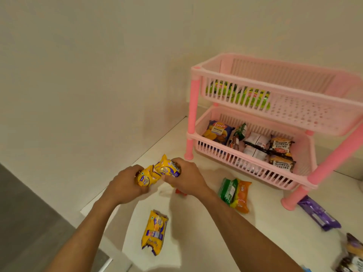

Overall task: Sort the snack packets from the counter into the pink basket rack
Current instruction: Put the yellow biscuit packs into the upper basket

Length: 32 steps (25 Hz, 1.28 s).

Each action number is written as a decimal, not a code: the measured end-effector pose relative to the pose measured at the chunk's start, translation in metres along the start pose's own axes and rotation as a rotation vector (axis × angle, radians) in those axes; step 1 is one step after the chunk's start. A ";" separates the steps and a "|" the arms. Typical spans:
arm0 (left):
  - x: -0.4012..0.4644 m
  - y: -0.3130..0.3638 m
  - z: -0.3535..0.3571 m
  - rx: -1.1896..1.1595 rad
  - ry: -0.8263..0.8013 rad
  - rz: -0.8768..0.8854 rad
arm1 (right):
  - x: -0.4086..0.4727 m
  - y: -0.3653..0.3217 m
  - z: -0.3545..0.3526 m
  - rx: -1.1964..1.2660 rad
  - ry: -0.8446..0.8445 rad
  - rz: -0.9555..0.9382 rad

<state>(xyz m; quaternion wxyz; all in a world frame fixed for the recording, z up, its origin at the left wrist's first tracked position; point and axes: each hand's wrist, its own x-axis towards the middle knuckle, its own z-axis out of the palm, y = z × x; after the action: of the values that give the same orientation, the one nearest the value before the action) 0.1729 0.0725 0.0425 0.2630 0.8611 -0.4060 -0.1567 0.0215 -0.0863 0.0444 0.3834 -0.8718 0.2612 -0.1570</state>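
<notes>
Head view: left hand [125,183] and right hand [185,176] each closed around yellow packets [157,171], mid-gathering; next, probably carrying them to the pink basket rack [255,154].

The yellow packets [157,172] closed in the fingers [172,163] of both hands are crinkled glossy film, printed with purple. Below the fingers a third yellow packet [155,233] of the same shiny wrap lies on the bench [196,232], whose white surface looks smooth and matt. To the right of the fingers, the green packet [227,190] and orange packet [242,195] are slick plastic wrap too, and the purple packet [319,213] farther right has a softer sheen. Beyond the fingers, the pink rack [255,89] is moulded plastic, slotted and perforated, semi-matt. The wall [98,75] is flat matt paint.
</notes>
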 end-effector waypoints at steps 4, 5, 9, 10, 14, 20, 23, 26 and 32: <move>0.021 0.050 -0.020 -0.205 0.028 0.127 | 0.002 -0.019 -0.059 0.170 0.229 0.016; 0.027 0.065 -0.026 -0.250 0.037 0.162 | 0.001 -0.022 -0.075 0.191 0.281 0.009; 0.047 0.132 -0.049 -0.403 0.061 0.282 | -0.010 -0.035 -0.140 0.243 0.447 -0.029; 0.051 0.152 -0.054 -0.432 0.063 0.318 | -0.014 -0.039 -0.157 0.236 0.487 -0.033; 0.066 0.234 -0.073 -0.508 0.052 0.471 | -0.033 -0.053 -0.226 0.212 0.667 -0.061; 0.092 0.351 -0.077 -0.601 0.028 0.564 | -0.044 -0.056 -0.324 0.269 0.858 0.010; 0.112 0.398 -0.068 -0.607 -0.025 0.536 | -0.040 -0.041 -0.363 0.344 0.879 0.135; 0.132 0.431 -0.048 -0.442 -0.057 0.513 | -0.032 -0.019 -0.384 0.223 0.885 0.294; 0.162 0.454 -0.002 0.099 -0.141 0.498 | -0.005 0.008 -0.389 -0.345 0.543 0.520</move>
<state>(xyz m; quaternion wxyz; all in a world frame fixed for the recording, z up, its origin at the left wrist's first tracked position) -0.0058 -0.2945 0.2982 0.2219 0.7334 -0.6299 -0.1268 -0.1702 -0.3163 0.2931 0.1758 -0.7552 0.5868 -0.2333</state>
